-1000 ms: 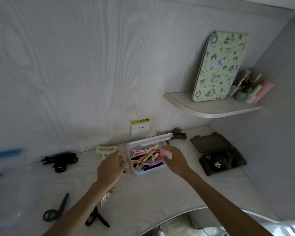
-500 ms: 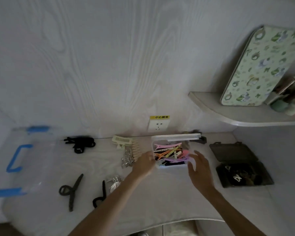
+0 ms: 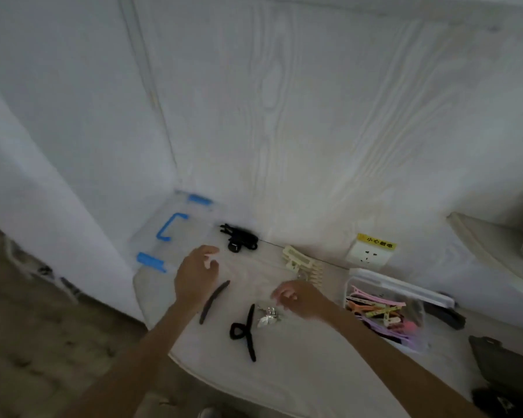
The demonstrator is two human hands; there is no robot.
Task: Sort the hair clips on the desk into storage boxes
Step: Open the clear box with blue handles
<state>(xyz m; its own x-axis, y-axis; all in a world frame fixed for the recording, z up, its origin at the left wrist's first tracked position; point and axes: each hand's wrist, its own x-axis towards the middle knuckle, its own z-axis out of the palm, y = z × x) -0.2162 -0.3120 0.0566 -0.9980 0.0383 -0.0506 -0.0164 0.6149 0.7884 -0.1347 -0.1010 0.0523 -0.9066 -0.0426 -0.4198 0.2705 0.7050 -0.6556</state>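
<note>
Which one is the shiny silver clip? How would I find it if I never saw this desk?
Start at the white desk and find the small clear box full of colourful clips on its right. Look left, just below the right hand: the silver clip lies beside a black loop clip. It is the only shiny metallic one there; its neighbours are black.

A home bedroom corner: white wood-grain desk (image 3: 299, 372) against matching wall panels, wall socket (image 3: 369, 254) at far right, hair clips and small storage boxes scattered.
</note>
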